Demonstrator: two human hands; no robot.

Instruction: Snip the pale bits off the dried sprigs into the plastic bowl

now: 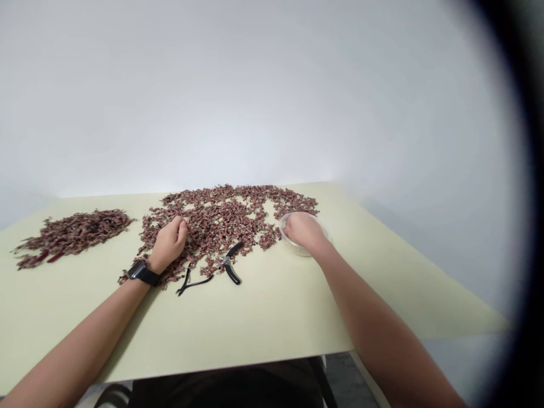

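My left hand (171,241) rests at the left side of a wide spread of small reddish-brown pieces (216,221), its fingers curled closed. Whatever is between those fingers is too small to make out. My right hand (304,229) reaches down into a clear round plastic tub (297,249) at the right end of the spread. Its fingers look bent inward, and their tips are hidden by the hand. Between my hands lie black-handled pliers (232,269), spread apart, and beside them a slim black pair of nippers (191,283).
A separate heap of longer reddish-brown pieces (76,235) lies on the left of the pale yellow table (263,323). Behind the table rises a plain white wall (238,96). The table's front edge runs just ahead of my lap.
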